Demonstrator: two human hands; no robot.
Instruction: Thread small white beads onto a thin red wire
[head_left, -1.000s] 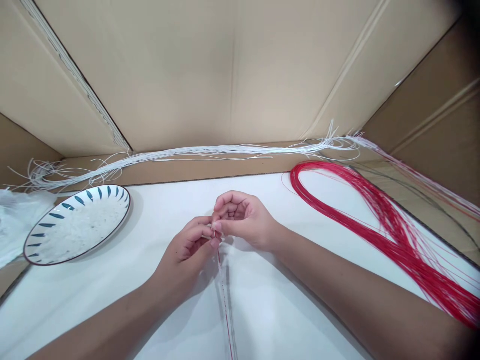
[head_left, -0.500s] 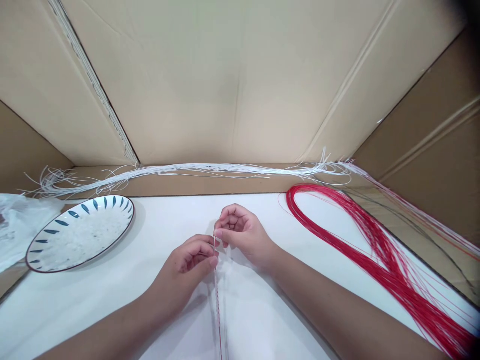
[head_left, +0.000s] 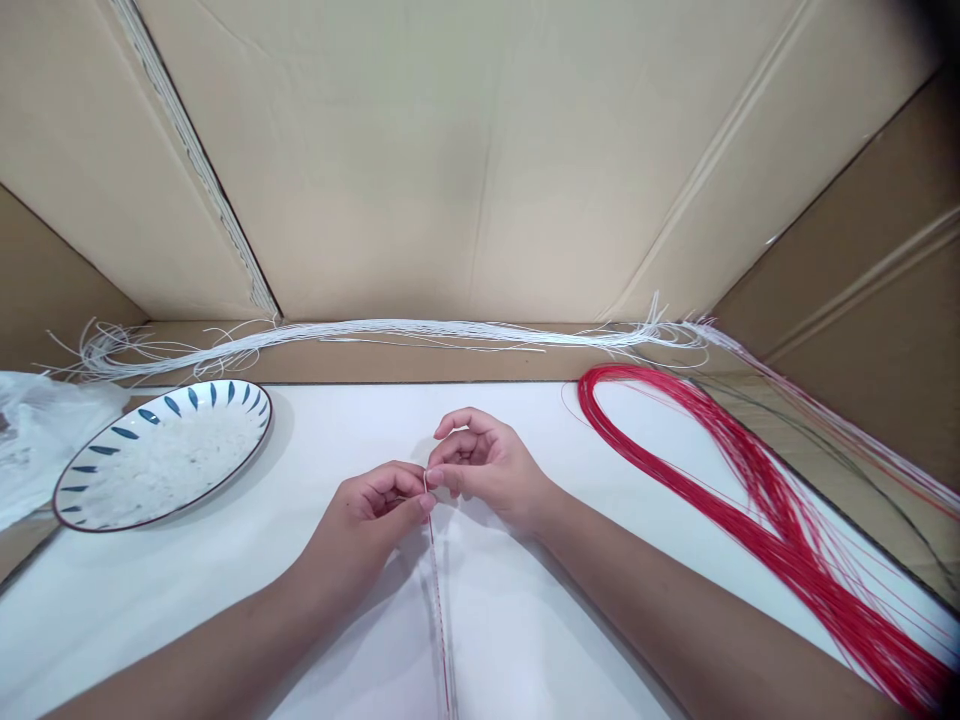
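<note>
A thin red and white cord (head_left: 439, 620) runs from the bottom edge of the view up to both hands. My left hand (head_left: 386, 505) pinches it between thumb and forefinger. Just above and to the right, my right hand (head_left: 476, 465) grips the cord's whitish upper part with thumb and forefinger, its other fingers curled loosely. The fingertips of the two hands are close together. The cord's very end is too small to make out.
An oval plate (head_left: 165, 455) with blue marks holds small whitish pieces at the left, beside a plastic bag (head_left: 45, 440). White cords (head_left: 420, 330) lie along the back cardboard. A red cord bundle (head_left: 720, 520) lies at the right.
My left hand has moved slightly up, closer to the right fingertips, shortening the stretch of cord between them. The right fingers have spread a little. The view has shifted slightly.
</note>
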